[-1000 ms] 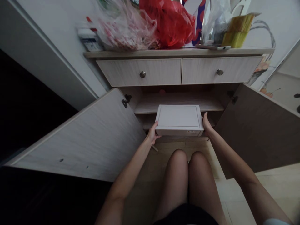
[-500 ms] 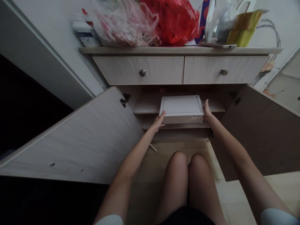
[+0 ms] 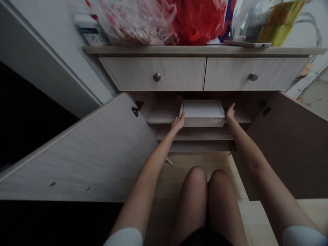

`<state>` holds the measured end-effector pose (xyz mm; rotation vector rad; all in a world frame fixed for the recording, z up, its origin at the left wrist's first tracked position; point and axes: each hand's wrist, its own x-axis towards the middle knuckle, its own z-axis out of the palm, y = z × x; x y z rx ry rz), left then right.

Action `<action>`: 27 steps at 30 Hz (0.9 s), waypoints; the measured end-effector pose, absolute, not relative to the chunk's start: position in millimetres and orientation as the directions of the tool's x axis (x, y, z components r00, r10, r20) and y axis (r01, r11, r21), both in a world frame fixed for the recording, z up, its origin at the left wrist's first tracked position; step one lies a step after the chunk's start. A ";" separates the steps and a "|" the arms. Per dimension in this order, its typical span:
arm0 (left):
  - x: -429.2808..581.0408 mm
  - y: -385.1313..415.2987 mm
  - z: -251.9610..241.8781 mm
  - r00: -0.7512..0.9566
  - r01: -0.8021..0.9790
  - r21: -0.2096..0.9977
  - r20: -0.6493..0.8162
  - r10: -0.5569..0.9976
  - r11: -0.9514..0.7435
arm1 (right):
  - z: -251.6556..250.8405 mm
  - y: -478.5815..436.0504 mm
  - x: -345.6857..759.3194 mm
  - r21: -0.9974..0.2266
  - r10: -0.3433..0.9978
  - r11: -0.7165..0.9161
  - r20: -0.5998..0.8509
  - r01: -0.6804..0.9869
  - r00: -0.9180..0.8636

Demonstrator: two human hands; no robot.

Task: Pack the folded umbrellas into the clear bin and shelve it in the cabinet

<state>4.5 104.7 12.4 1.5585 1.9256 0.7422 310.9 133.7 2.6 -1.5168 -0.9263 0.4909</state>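
L hand: arm reaching fwd, fingers extended, flat against L end of white box, no grip. R hand: arm reaching fwd, open, fingers pointing up, just beside R end of box; contact can't tell. Box sits on cabinet shelf, 12 o'clock from bare knees, below 2 drawers. L door open at 9 o'clock, R door at 3. Red plastic bag on cabinet top, 12 o'clock.
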 end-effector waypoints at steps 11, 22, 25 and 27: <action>27.1 36.6 -71.8 -0.043 0.759 0.518 0.644 0.764 -0.395 | -92.1 12.9 240.2 -0.318 0.679 0.152 0.721 0.936 0.135; 15.7 72.6 -59.6 0.291 0.865 0.274 0.409 0.865 -0.421 | -77.8 35.1 250.5 -0.062 0.832 0.114 0.552 0.992 -0.061; 20.8 75.2 -64.6 0.290 0.873 0.257 0.410 0.865 -0.415 | -81.0 40.7 248.2 -0.061 0.833 0.104 0.551 0.993 -0.054; 25.7 76.3 -65.6 0.280 0.879 0.250 0.420 0.863 -0.406 | -82.5 44.2 246.8 -0.057 0.835 0.091 0.549 0.994 -0.045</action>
